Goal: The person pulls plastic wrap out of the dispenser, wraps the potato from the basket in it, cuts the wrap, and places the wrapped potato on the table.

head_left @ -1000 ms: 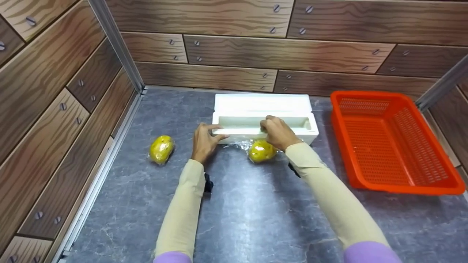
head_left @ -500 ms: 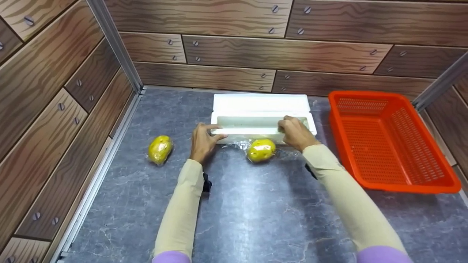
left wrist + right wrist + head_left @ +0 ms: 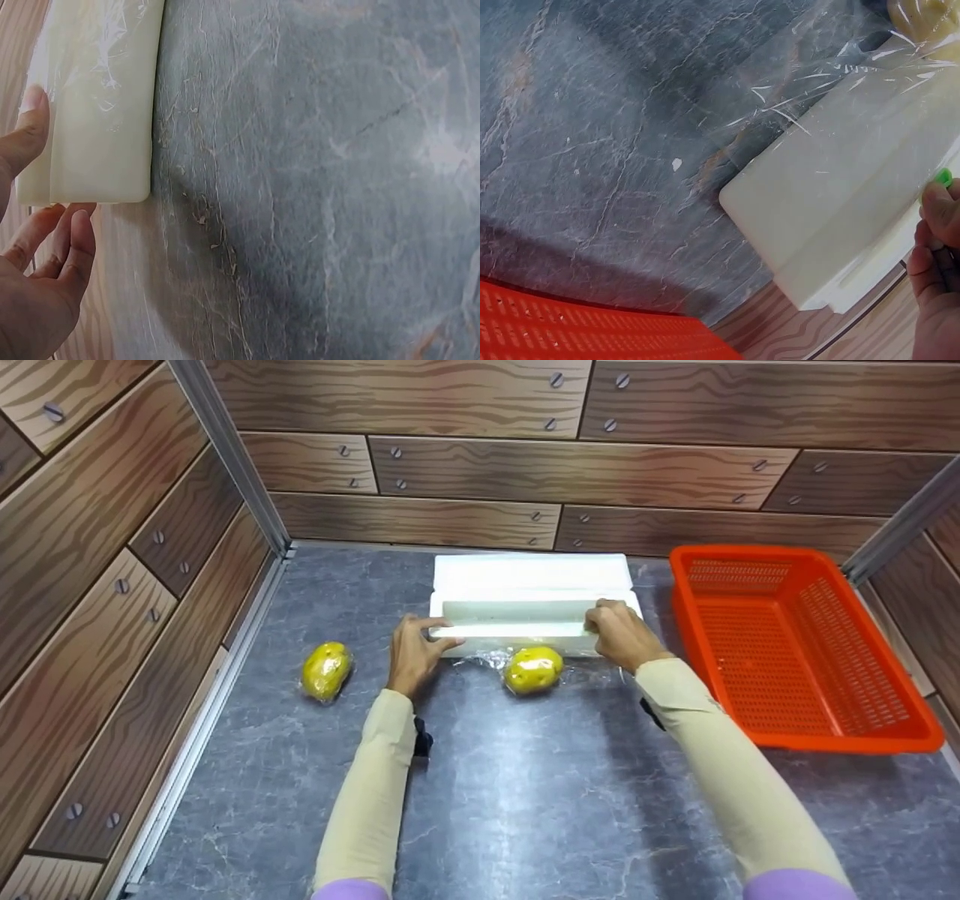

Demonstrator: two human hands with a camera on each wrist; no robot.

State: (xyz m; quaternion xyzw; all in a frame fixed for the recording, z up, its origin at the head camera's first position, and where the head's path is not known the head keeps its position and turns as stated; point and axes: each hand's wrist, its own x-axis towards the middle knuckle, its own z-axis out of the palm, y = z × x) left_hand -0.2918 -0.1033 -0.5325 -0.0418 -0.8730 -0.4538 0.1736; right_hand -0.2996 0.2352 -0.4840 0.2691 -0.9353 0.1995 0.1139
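A white cling film dispenser box [image 3: 531,572] lies at the back with its lid raised. My left hand [image 3: 411,658] grips its left end, thumb on the front wall and fingers at the end in the left wrist view. Near the box's right end my right hand [image 3: 627,636] pinches a small green slide cutter tab [image 3: 943,177] along the front rim. Clear cling film [image 3: 810,97] hangs over the box's front onto the table. On it, against the box, sits a yellow potato [image 3: 534,669]. A second potato [image 3: 326,670], wrapped in film, lies left of my left hand.
An orange-red plastic basket [image 3: 787,741] stands to the right of the box, near my right forearm. Wood-patterned walls [image 3: 465,469] close off the back and sides. The grey marbled tabletop [image 3: 517,810] stretches in front.
My right hand has slid rightward along the box's front rim, from above the potato to near the right end. The left hand has kept its grip on the left end.
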